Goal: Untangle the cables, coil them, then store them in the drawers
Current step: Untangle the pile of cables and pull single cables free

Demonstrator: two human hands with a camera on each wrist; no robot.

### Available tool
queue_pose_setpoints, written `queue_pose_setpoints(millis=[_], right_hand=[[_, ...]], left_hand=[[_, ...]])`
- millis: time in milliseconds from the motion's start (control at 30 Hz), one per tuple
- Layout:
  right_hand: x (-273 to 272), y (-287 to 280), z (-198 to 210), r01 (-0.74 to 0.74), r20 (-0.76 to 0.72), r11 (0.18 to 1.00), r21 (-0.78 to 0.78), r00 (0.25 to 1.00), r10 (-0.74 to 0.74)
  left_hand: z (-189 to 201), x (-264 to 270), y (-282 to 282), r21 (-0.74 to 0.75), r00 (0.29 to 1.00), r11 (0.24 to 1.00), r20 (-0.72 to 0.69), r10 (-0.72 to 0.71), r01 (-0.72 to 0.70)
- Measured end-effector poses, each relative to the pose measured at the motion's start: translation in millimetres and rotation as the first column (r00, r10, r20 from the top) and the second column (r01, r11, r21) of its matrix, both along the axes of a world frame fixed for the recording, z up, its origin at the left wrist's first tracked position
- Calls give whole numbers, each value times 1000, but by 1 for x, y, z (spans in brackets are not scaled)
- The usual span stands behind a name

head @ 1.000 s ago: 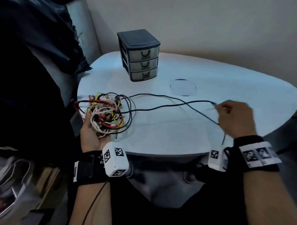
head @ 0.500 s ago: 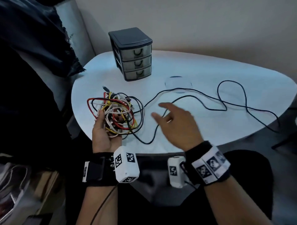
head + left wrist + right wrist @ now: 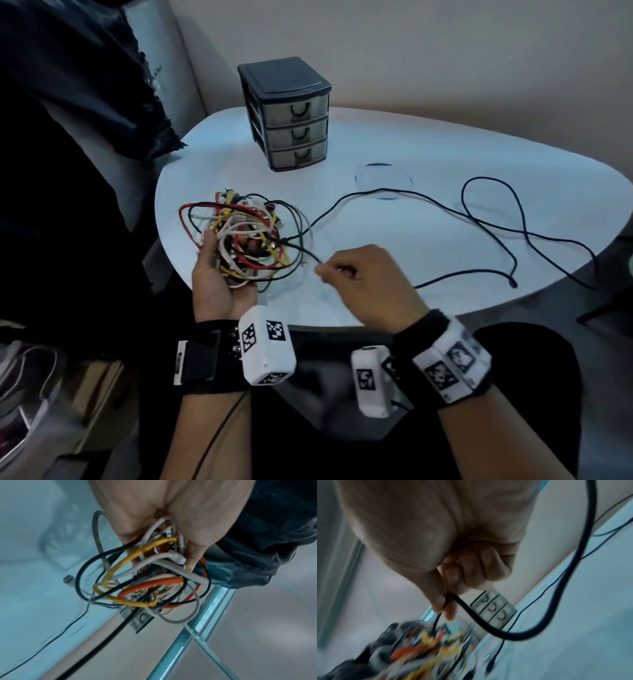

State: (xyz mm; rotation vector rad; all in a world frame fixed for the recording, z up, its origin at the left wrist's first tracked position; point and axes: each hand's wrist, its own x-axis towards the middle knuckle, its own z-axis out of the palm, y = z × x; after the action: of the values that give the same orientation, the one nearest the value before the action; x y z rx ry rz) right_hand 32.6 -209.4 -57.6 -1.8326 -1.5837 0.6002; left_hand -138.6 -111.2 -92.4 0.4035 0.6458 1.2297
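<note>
Right hand (image 3: 370,284), open before, now pinches black cable (image 3: 493,226); left grips tangle (image 3: 246,236).

The white table (image 3: 428,144) lies bare along its far edge and to the right of the drawer unit (image 3: 291,113), so a hand could pass there. In front of the drawers the way is narrower: the cable tangle (image 3: 246,236) fills the near left, and the black cable (image 3: 493,219) loops across the middle and right, draping over the right edge. A dark bag (image 3: 85,85) crowds the table's left side.
</note>
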Motion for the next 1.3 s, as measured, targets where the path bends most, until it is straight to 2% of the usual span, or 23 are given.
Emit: queue_pose_setpoints(millis=[100, 267, 433, 700, 967, 1167, 1300], right_hand=[[32, -9, 3, 90, -84, 996, -4, 992, -90], [37, -9, 12, 156, 3, 988, -17, 988, -156], [17, -6, 19, 128, 121, 992, -18, 985, -125], [-7, -2, 4, 65, 35, 998, -22, 997, -65], [5, -14, 11, -46, 90, 996, 79, 995, 38], [-4, -11, 3, 1, 132, 990, 142, 991, -20], [-5, -11, 4, 27, 101, 979, 202, 994, -48]], left_hand=[[3, -11, 2, 15, 1000, 1000, 19, 23, -23], [1, 4, -5, -7, 995, 998, -79, 66, -67], [2, 23, -12, -4, 999, 1000, -39, -3, 3], [2, 35, -17, -71, 999, 997, -41, -22, 19], [5, 30, -17, -88, 999, 995, -20, -46, 44], [13, 47, -30, -34, 991, 997, -113, -74, 71], [8, 42, -29, -78, 990, 991, -87, -114, 107]])
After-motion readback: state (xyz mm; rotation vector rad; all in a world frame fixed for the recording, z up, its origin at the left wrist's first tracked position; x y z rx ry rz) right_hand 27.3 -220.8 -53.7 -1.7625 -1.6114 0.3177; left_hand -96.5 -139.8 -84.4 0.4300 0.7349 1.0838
